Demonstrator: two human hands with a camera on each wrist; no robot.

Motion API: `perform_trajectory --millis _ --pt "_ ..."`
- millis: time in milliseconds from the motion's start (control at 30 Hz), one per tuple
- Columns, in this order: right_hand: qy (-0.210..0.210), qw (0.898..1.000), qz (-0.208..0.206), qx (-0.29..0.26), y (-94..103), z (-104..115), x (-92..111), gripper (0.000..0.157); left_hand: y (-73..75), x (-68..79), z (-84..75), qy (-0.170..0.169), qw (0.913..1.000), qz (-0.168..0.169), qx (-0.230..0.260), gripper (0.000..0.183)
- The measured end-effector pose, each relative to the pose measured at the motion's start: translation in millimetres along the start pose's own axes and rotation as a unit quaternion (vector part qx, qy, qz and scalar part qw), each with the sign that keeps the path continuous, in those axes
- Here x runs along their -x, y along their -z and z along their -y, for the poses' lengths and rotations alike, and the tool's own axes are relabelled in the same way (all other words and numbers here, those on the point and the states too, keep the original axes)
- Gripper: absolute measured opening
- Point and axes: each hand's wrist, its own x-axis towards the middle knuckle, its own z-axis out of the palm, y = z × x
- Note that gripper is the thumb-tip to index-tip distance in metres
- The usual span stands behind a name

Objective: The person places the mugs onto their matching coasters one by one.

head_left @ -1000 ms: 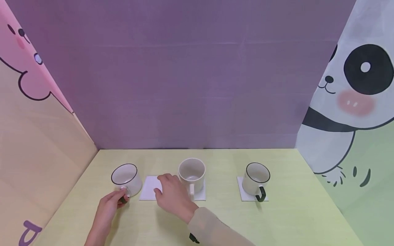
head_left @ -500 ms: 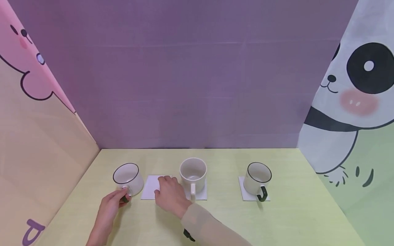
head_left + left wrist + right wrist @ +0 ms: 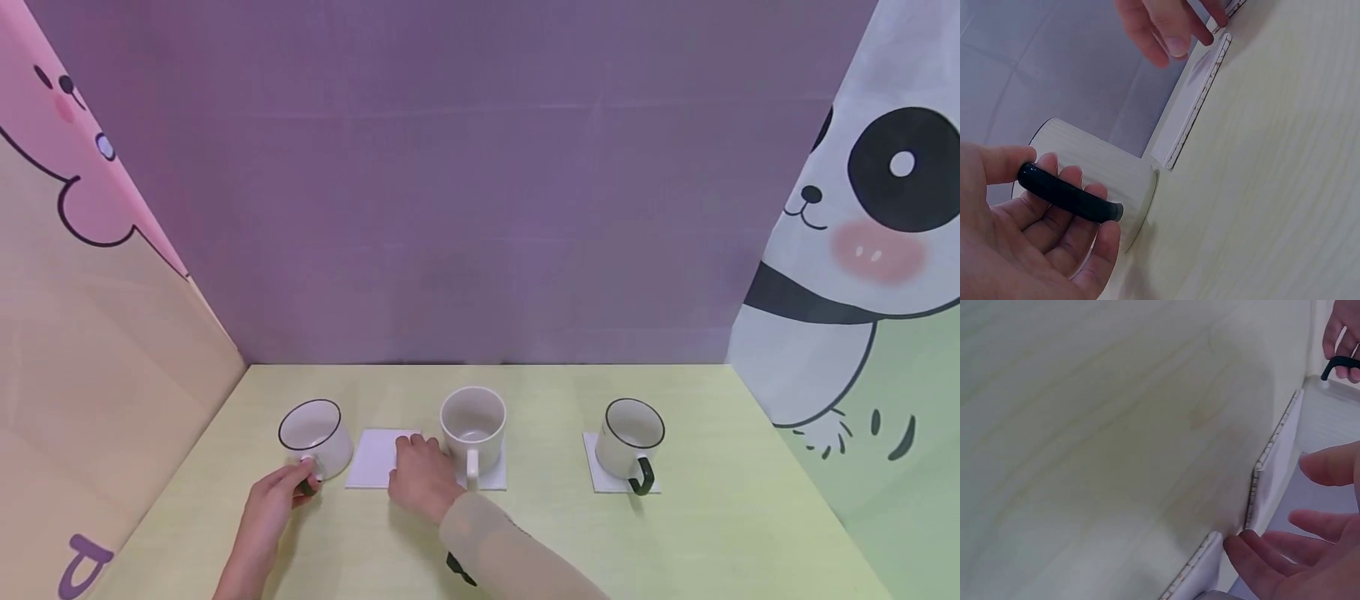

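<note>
My left hand (image 3: 266, 508) holds a white, dark-rimmed mug (image 3: 333, 450) at the table's left by its black handle (image 3: 1072, 195); its fingers pass behind the handle. A white square coaster (image 3: 372, 458) lies just right of that mug. My right hand (image 3: 426, 479) reaches down at this coaster's right edge, fingers bent loosely. In the right wrist view its lower fingertips (image 3: 1235, 544) are at the gap between two coasters; whether they touch an edge I cannot tell. Right beside it, an all-white mug (image 3: 476, 429) stands on a second coaster (image 3: 493, 477), partly hidden.
Farther right, another white mug (image 3: 622, 450) with a dark rim and black handle stands on its own coaster (image 3: 602, 482). A purple backdrop (image 3: 480, 208) rises behind the pale table (image 3: 720, 517). Printed side panels, one with a panda (image 3: 806, 358), flank it.
My right hand has drawn its fingers in and shifted off the left coaster toward its right edge, so more of that coaster shows. The left hand keeps its hold on the mug handle.
</note>
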Motion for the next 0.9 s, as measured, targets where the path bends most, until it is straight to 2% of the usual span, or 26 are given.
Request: perform_trajectory --millis 200,400,567,800,900 --pt "-0.002 1.0 0.013 0.025 -7.6 -3.0 -2.9 0.03 -0.3 0.9 -0.1 -0.007 0.9999 -0.002 -0.009 0.039" --pt "0.01 0.999 0.025 0.043 -6.5 -4.9 -2.1 0.046 -1.0 1.9 0.1 -0.013 0.9998 -0.009 -0.014 0.039" --pt "0.018 0.998 0.029 0.054 -3.7 -5.5 -0.3 0.043 -1.8 2.3 0.4 -0.017 0.9998 -0.009 -0.009 0.039" --pt "0.014 0.998 0.04 0.049 -6.3 -6.0 -0.2 0.048 -1.6 2.1 -0.7 -0.012 0.9998 -0.005 -0.012 0.039" --pt "0.009 0.998 0.049 0.041 -6.3 -5.3 -0.2 0.055 -0.9 2.7 -1.4 -0.012 0.9998 -0.002 -0.015 0.039"
